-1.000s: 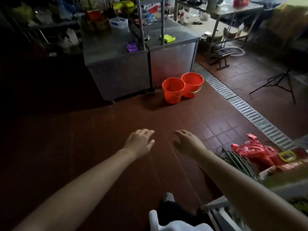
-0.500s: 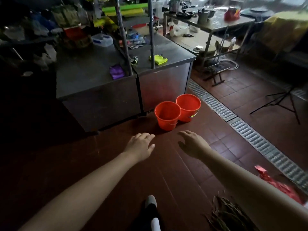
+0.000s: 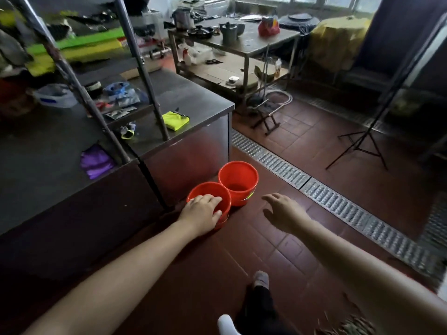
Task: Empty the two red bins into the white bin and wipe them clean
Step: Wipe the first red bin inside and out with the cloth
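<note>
Two red bins stand side by side on the brown tiled floor against a steel counter. The nearer red bin [image 3: 223,204] is half covered by my left hand [image 3: 202,212], whose fingers reach over its near rim; a firm grip cannot be seen. The farther red bin [image 3: 238,181] stands upright and untouched, its inside looking empty. My right hand [image 3: 281,211] hovers over the floor just right of the bins, fingers spread, holding nothing. The white bin is out of view.
The steel counter [image 3: 200,107] carries a yellow cloth [image 3: 175,120] and a purple cloth [image 3: 96,161]. A metal floor drain grate [image 3: 338,204] runs diagonally on the right. A black tripod [image 3: 360,143] and a steel table [image 3: 256,44] stand behind. My foot [image 3: 261,279] is below.
I have walked closer to the bins. My left hand has moved forward onto the nearer red bin's rim; my right hand has advanced beside the bins, still open.
</note>
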Demonstrator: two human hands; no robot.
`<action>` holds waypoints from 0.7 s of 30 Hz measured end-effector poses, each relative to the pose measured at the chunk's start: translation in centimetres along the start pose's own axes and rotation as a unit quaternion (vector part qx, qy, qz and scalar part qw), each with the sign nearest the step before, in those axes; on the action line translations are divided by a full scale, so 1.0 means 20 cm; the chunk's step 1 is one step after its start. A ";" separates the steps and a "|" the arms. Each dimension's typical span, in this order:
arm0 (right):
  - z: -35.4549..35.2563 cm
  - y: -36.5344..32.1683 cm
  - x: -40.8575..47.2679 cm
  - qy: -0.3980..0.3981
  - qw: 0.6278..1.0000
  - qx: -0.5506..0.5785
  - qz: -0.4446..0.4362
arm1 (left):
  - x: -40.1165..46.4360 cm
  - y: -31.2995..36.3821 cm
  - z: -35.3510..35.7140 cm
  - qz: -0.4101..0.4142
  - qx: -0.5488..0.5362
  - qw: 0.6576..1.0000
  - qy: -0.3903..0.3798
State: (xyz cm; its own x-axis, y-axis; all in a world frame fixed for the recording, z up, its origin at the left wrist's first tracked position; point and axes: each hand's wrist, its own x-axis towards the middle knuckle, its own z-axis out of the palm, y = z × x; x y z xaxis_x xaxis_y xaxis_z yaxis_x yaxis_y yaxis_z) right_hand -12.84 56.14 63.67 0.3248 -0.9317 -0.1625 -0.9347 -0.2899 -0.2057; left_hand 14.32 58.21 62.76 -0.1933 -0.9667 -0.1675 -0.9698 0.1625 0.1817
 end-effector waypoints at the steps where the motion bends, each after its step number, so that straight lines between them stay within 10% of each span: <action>1: -0.01 0.07 0.12 -0.001 1.000 -0.003 -0.005 | 0.13 -0.01 0.00 0.002 0.004 1.000 -0.001; 21: -0.28 0.84 2.36 -0.073 0.992 -0.048 -0.091 | 2.23 -0.32 -0.08 -0.039 0.045 0.998 0.033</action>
State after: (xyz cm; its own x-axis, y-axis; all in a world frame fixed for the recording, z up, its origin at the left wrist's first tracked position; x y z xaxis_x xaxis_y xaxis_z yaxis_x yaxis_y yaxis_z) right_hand -14.02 6.16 58.02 0.5000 -0.8227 -0.2704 -0.8660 -0.4762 -0.1524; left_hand 12.06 13.75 55.67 -0.1098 -0.9876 -0.1120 -0.9915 0.1008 0.0828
